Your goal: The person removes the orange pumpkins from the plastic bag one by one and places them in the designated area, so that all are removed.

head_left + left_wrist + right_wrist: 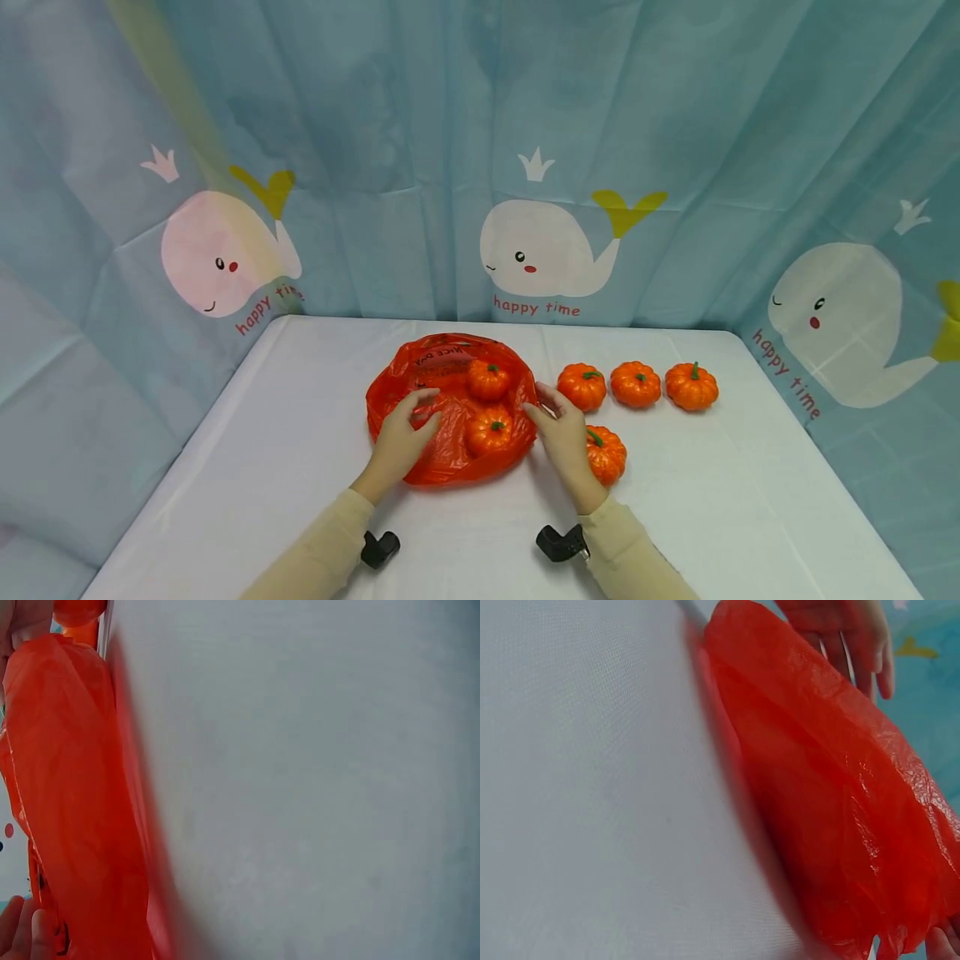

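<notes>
A red plastic bag lies with its mouth spread wide on the table, dark print on its inner far wall. Inside sit two small orange pumpkins with green stems. My left hand reaches over the bag's near left rim, thumb and fingers apart, nothing between them. At the right rim, my right hand pinches the plastic, thumb on the inner side and fingers outside. Folds in the bag run toward that hand in the right wrist view. The left wrist view shows the bag's near side.
Three more pumpkins stand in a row right of the bag. Another pumpkin is partly hidden behind my right hand. A white cloth covers the table. Blue curtains printed with whales hang around its back and sides.
</notes>
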